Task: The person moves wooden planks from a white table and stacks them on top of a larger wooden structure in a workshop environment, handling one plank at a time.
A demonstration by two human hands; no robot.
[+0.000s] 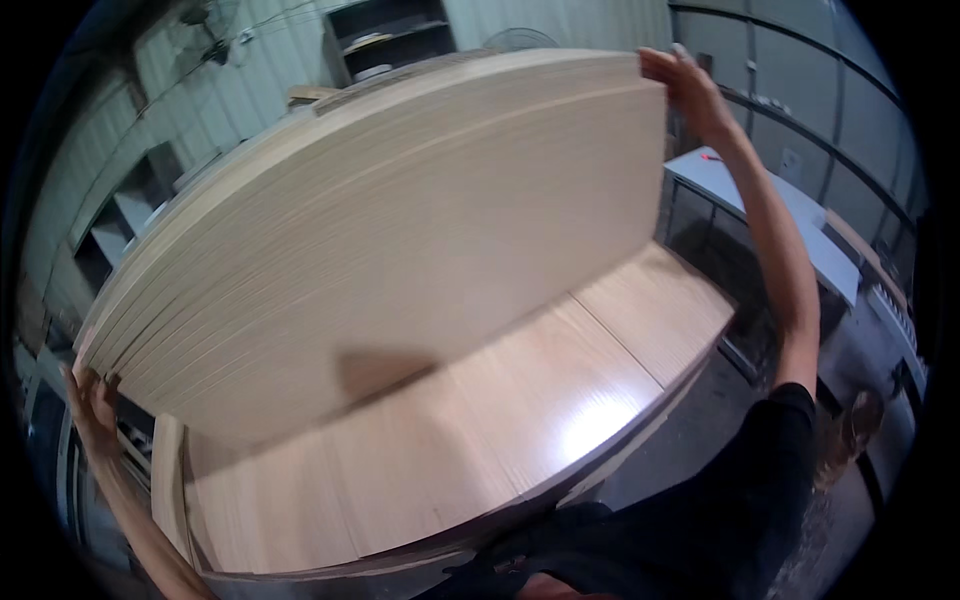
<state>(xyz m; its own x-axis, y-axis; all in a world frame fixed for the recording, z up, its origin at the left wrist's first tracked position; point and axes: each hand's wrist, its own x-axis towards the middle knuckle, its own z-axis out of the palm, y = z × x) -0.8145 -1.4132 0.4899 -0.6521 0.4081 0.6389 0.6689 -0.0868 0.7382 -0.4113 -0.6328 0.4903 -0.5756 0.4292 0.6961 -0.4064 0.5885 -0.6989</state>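
Observation:
A long, pale wood-coloured board stands tilted across the middle, with fine lines fanning along its left part like stacked sheet edges. Whether it is one board or several together, I cannot tell. My left hand is at its lower left end, fingers curled at the edge. At the upper right corner, my right hand grips the end, its fingertips partly behind the board. Under its lower edge lies a glossy wood-grain panel surface with seams across it and a bright reflection.
A white table stands to the right, a small red light on it. Dark shelving is against the far corrugated wall, and grey shelves stand at the left. A fan shows behind the board. My brown shoe is at lower right.

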